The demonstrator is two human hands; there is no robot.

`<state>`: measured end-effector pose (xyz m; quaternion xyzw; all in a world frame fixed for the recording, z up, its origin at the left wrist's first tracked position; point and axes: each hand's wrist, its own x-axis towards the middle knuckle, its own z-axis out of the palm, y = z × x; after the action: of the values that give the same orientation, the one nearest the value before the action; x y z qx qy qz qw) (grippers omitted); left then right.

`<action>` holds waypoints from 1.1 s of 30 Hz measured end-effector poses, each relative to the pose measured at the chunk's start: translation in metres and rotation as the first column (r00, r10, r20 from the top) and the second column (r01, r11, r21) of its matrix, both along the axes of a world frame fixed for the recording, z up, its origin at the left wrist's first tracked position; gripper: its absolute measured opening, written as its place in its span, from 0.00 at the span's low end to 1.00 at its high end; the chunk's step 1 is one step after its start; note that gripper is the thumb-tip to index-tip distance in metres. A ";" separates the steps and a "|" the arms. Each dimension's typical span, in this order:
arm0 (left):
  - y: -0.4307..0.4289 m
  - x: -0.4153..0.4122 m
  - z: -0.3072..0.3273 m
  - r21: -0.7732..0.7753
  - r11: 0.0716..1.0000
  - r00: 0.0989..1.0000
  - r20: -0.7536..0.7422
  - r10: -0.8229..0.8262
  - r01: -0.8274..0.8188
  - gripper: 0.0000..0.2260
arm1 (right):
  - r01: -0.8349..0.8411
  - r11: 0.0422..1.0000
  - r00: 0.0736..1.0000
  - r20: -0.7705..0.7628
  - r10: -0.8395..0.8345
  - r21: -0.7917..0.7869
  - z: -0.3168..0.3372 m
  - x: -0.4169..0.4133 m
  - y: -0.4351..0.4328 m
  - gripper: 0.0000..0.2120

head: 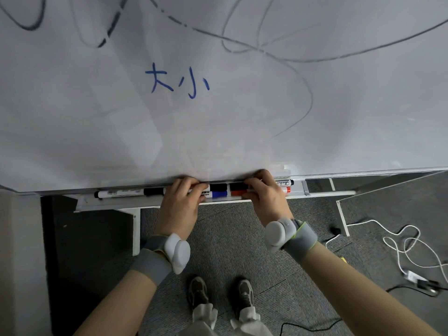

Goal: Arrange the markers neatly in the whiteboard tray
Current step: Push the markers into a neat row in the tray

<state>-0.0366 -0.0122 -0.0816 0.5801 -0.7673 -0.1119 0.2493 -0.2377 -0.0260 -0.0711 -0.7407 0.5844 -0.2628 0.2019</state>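
1. Overhead, the whiteboard (242, 117) fills most of the view, with two blue characters (177, 81) and loose grey scrawl on it.
2. The tray (84, 202) runs along the board's lower edge; below it lie grey carpet (230, 238), a white cable (400, 243) to the right, a black cable (308, 327) near the bottom, and the person's two shoes (220, 292).
3. Each wrist wears a grey band with a white device (178, 253) on it.
4. Nothing stands between the hands and the tray; the hands themselves hide the middle of the markers they cover.
5. A black marker (126, 192) lies alone at the left of the tray, its cap end just beside the left hand (180, 200).
6. Between the hands, a black cap (218, 187) sits at the back and a blue cap (219, 194) in front, both reaching out from under the left hand.
7. Facing them, another black cap (237, 186) and a red marker's (238, 192) cap reach out from under the right hand (265, 194); the two pairs nearly meet end to end.
8. Right of the right hand, a barrel end with a black tip (284, 183) and a red tip (287, 189) stick out.
9. The left fingers (197, 187) curl down over the barrels of the blue and black markers, pressed on them; whether they wrap around cannot be told.
10. The right fingers (252, 184) curl likewise over the red and black markers' barrels, thumb at the front edge; the grip itself is hidden.
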 end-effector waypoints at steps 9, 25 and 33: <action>0.000 0.000 0.004 0.028 1.000 1.000 0.013 -0.012 0.011 0.12 | 0.012 1.000 1.000 -0.010 -0.012 0.027 0.006 -0.003 0.001 0.14; 0.001 0.001 0.009 0.059 0.998 0.999 0.046 -0.021 0.018 0.12 | 0.021 0.999 1.000 -0.019 -0.021 0.049 0.008 -0.002 -0.001 0.14; 0.001 0.000 0.015 0.045 0.999 0.998 0.067 0.000 -0.003 0.12 | 0.036 0.998 0.999 -0.025 -0.035 0.056 0.011 -0.001 0.000 0.14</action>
<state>-0.0363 -0.0110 -0.0662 0.5895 -0.7722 -0.1096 0.2104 -0.2385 -0.0256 -0.0605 -0.7274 0.6069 -0.2409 0.2109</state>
